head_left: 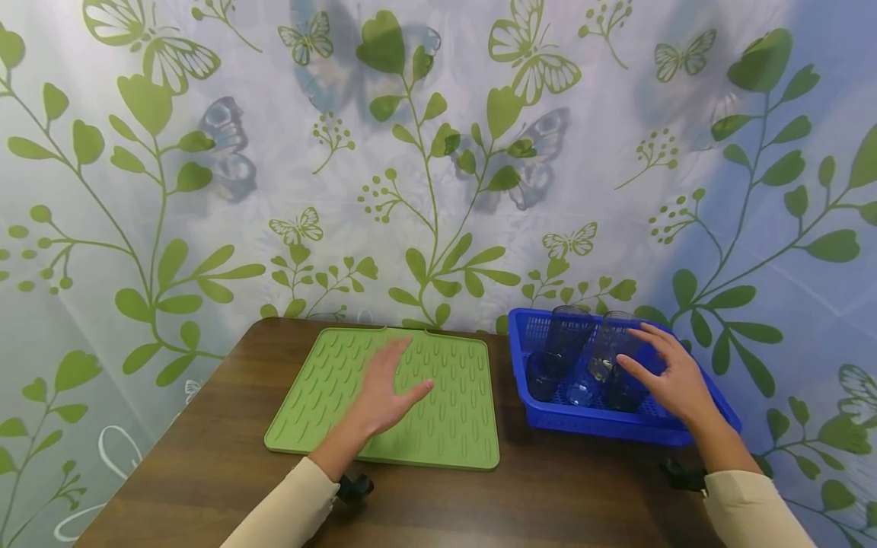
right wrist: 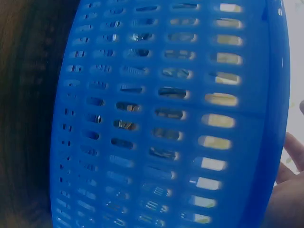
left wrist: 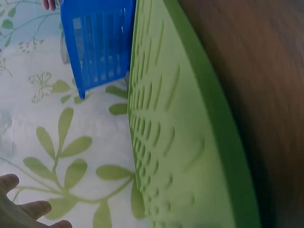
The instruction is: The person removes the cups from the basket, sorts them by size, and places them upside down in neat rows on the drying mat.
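My left hand (head_left: 384,392) hovers over a green ridged drying mat (head_left: 452,426), fingers spread and holding nothing; in the left wrist view its fingers (left wrist: 35,209) show at the lower left. To the right, my right hand (head_left: 671,377) is at the blue plastic basket (head_left: 582,418), fingers apart near a tall clear glass (head_left: 610,342). Several drinking glasses stand in that basket, among them a dark tall glass (head_left: 569,335) at the back and a short dark glass (head_left: 543,377) at the left. The right wrist view shows mostly the slotted basket wall (right wrist: 190,104).
Mat and basket lie side by side on a brown wooden table (head_left: 548,487). Close behind the table hangs a curtain (head_left: 438,152) printed with green leaves and butterflies. It also runs along the right side, near the basket.
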`<act>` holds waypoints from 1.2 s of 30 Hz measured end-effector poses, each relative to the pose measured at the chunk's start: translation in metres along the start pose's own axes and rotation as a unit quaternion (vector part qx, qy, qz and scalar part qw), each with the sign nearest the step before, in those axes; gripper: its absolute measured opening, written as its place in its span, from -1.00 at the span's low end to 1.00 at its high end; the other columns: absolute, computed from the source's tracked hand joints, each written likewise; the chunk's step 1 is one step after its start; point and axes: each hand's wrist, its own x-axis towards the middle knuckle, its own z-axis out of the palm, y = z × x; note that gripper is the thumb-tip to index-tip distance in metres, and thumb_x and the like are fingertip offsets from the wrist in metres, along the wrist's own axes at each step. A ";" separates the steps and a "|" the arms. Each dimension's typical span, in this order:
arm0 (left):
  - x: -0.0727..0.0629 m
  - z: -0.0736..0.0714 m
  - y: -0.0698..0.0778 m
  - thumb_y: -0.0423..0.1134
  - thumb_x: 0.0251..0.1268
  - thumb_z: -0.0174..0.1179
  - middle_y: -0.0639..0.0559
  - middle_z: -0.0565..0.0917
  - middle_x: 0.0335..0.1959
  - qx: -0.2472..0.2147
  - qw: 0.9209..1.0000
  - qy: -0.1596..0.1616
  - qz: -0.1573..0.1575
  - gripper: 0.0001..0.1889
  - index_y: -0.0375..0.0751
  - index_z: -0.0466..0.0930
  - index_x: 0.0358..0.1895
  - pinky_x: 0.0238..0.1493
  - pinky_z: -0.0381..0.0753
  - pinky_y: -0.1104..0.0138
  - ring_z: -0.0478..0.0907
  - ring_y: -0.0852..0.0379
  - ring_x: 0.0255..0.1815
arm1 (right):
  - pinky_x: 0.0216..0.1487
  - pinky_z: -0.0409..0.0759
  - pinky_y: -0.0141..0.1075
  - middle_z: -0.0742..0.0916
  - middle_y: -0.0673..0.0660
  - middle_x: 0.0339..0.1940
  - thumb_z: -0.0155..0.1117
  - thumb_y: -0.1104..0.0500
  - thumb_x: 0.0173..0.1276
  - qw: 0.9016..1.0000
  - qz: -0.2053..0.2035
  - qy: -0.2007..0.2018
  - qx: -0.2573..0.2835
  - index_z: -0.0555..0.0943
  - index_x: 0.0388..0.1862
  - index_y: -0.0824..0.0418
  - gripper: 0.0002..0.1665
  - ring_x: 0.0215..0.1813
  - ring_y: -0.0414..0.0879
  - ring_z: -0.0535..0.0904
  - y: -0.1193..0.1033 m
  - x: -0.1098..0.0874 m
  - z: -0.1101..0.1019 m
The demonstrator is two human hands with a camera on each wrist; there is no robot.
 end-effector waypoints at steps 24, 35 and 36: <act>-0.022 0.033 0.032 0.17 0.39 0.26 -0.04 0.26 0.61 -0.150 0.987 -0.043 -0.042 -0.20 0.08 0.18 0.61 0.52 0.29 -0.17 0.20 -0.18 0.62 | 0.20 0.39 0.49 0.25 0.60 0.55 0.36 -0.30 0.37 0.977 0.123 -0.174 0.017 0.12 0.64 0.33 0.15 0.50 0.59 0.17 0.032 0.005 -0.016; -0.031 0.034 0.039 0.15 0.40 0.28 0.00 0.26 0.61 -0.187 0.979 -0.075 -0.040 -0.22 0.13 0.18 0.60 0.49 0.38 -0.08 0.24 -0.14 0.58 | 0.19 0.50 0.37 0.28 0.65 0.49 0.47 -0.26 0.28 0.968 0.122 -0.218 0.008 0.14 0.59 0.44 0.23 0.45 0.59 0.25 0.039 0.008 -0.015; -0.032 0.034 0.039 0.14 0.40 0.28 0.00 0.26 0.60 -0.189 0.978 -0.076 -0.039 -0.22 0.13 0.18 0.60 0.49 0.38 -0.08 0.25 -0.14 0.58 | 0.18 0.52 0.36 0.29 0.65 0.49 0.48 -0.26 0.27 0.967 0.122 -0.223 0.008 0.14 0.59 0.44 0.23 0.45 0.59 0.26 0.040 0.008 -0.015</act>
